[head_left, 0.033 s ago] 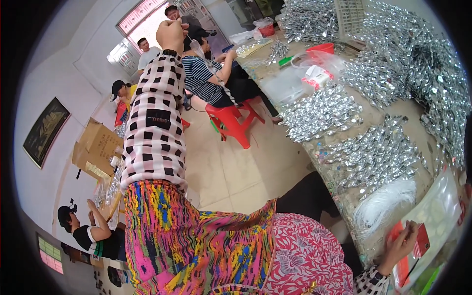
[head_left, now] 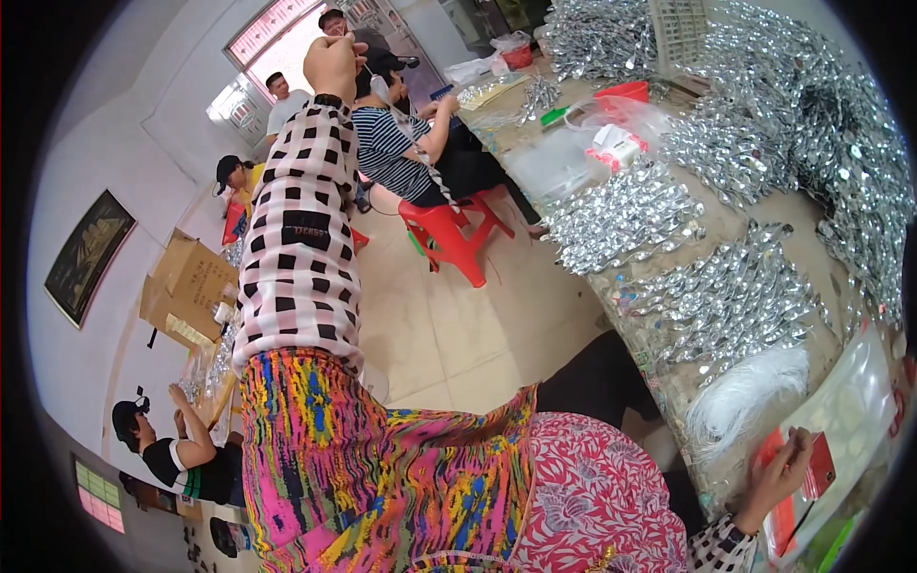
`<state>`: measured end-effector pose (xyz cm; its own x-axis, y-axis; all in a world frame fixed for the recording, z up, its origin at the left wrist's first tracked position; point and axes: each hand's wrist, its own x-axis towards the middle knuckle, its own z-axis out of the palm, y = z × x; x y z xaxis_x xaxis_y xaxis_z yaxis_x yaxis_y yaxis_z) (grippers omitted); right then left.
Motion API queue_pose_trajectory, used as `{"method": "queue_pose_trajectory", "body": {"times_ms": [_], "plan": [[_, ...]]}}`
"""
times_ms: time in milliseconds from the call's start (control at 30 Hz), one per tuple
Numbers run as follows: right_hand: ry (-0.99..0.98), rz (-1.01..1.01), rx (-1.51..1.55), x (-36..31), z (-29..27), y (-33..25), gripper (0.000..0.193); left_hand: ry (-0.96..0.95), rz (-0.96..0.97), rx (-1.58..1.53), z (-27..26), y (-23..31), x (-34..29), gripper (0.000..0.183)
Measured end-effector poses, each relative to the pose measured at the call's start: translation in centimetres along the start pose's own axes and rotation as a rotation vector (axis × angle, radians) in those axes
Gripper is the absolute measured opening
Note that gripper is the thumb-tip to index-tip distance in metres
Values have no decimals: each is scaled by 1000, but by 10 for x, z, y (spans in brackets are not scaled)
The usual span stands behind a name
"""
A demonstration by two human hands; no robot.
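My left hand (head_left: pixel 334 72) is stretched far out and raised, its fingers closed in a pinch on a thin silver strand (head_left: pixel 430 164) that hangs down from them. Low at the right, my right hand (head_left: pixel 778 477) is closed too, thumb and fingertips together over the table's near end; what they hold, if anything, is too small to make out. Beside those fingers is a flat red item (head_left: pixel 820 468). A bundle of fine white threads (head_left: pixel 750 396) lies just beyond, with rows of silver twisted strands (head_left: pixel 731 301) past it.
Big heaps of silver strands (head_left: pixel 812 124) cover the table's far right. A tissue pack (head_left: pixel 616 148), plastic bags and a red basin (head_left: pixel 623 94) stand among them. A person in stripes (head_left: pixel 392 143) sits on a red stool (head_left: pixel 458 239); several others are around the room. Cardboard box (head_left: pixel 191 286) at left.
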<state>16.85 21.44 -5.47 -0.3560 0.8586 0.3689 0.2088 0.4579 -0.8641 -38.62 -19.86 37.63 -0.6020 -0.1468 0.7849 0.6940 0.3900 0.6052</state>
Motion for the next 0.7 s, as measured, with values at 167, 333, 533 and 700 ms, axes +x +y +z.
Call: {"method": "queue_pose_trajectory", "body": {"times_ms": [167, 333, 533, 700], "plan": [[41, -57, -70, 0, 5, 3, 29, -377, 399, 36, -1, -50, 36, 29], [20, -34, -9, 11, 20, -5, 25, -257, -1, -175, 30, -51, 10, 20], [96, 26, 18, 5, 16, -10, 23, -370, -78, -277, 83, -70, -28, 22], [173, 53, 78, 4, 12, -8, 22, -348, -134, -375, 130, -17, -82, 9]]}}
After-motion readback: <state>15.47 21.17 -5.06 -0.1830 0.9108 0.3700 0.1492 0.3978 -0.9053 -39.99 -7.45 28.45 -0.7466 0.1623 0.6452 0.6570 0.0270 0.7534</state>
